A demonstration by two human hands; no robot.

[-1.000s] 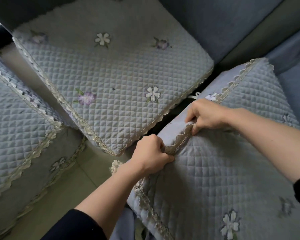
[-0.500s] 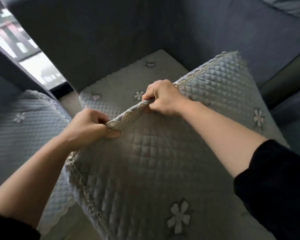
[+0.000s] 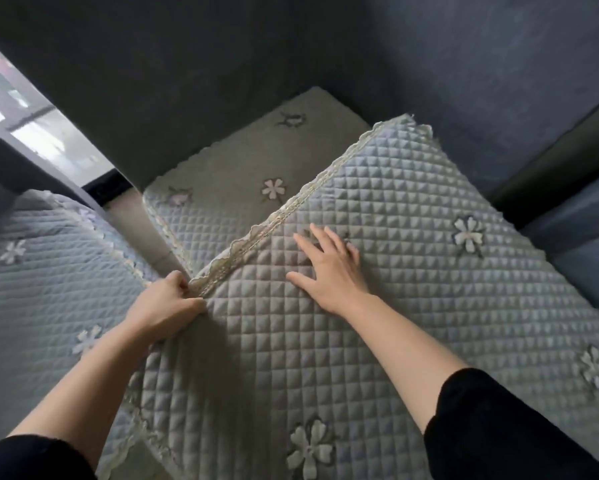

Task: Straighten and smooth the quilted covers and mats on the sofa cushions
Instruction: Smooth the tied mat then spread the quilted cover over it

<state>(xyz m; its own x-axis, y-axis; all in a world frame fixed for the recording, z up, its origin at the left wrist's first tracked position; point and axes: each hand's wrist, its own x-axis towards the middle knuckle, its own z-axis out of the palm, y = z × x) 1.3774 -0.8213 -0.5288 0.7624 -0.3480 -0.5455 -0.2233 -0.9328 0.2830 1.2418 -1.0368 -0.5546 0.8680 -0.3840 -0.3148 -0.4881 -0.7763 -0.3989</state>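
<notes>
A grey-blue quilted cover (image 3: 412,271) with embroidered flowers and a lace border lies over the cushion in front of me, filling the centre and right. My left hand (image 3: 168,306) is closed on its lace-trimmed near-left corner. My right hand (image 3: 329,268) lies flat on the cover's top, fingers spread, just right of the lace edge. A second quilted mat (image 3: 221,202) covers the cushion behind, partly hidden by the near cover. A third quilted cover (image 3: 41,282) lies at the left.
The dark blue sofa backrest (image 3: 291,64) rises behind the cushions, with a dark sofa arm (image 3: 568,168) at the right. A gap with pale floor (image 3: 128,216) separates the left cushion from the others. A bright window (image 3: 31,133) shows at the far left.
My right hand has let go of the lace edge and now lies open on the cover. The raised edge has dropped flat. My left hand still holds the corner.
</notes>
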